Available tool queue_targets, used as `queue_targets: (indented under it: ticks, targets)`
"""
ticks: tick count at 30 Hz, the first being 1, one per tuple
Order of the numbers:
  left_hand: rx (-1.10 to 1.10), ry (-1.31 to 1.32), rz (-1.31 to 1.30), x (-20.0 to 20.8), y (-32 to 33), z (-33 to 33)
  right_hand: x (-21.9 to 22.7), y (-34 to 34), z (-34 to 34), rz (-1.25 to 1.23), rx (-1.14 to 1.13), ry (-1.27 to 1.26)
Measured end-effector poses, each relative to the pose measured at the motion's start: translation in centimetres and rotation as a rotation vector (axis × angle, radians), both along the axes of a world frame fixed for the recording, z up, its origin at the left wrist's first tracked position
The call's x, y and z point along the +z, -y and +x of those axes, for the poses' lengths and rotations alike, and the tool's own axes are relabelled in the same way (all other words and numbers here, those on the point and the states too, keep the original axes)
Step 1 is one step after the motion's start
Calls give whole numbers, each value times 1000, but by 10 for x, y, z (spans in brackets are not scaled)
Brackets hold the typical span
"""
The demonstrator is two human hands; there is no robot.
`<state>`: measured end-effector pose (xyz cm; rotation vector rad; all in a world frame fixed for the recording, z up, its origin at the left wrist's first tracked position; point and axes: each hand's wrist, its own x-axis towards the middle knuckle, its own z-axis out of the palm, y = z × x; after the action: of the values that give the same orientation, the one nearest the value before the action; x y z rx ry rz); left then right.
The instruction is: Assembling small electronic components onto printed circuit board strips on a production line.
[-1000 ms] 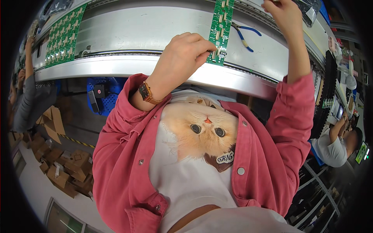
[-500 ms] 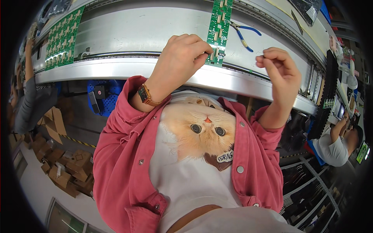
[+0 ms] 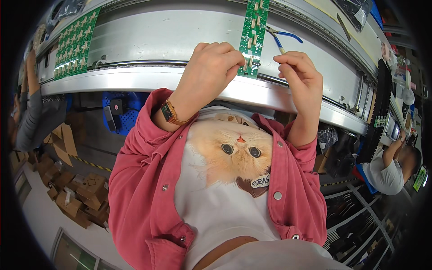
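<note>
A narrow green circuit board (image 3: 250,40) with rows of pale connectors lies across the metal conveyor (image 3: 171,38), its near end by the front rail. At that end my left hand (image 3: 209,67) is closed in a pinch, fingertips against the board's left edge; whatever is between them is hidden. To the right of the board, my right hand (image 3: 302,76) is raised with thumb and forefinger pinched together; anything held there is too small to make out. Blue-handled pliers (image 3: 283,38) lie just right of the board, beyond my right fingertips.
A wider green board panel (image 3: 76,45) sits on the conveyor at the left. The silver front rail (image 3: 148,78) runs between me and the boards. Co-workers are at the far left and right. Cardboard boxes (image 3: 87,191) are piled on the floor at lower left.
My right hand has moved left, closer to the board and the pliers, still pinched. My left hand stays at the board's edge. The panel at the left has shifted slightly right.
</note>
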<state>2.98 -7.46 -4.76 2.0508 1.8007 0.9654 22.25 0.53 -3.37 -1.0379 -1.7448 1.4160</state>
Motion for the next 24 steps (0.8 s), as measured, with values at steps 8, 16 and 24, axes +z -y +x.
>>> queue_targets:
  ticks: [8, 16, 24]
  targets:
    - [-84, -149, -21, 57, -4, -25, -8, 1, -14, 45, -7, 23]
    - [-136, -232, -97, 73, -136, -101, -1, 1, -27, 354, 86, 289]
    - [-44, -357, 294, -19, -210, -110, -10, -2, -26, 497, 132, 340]
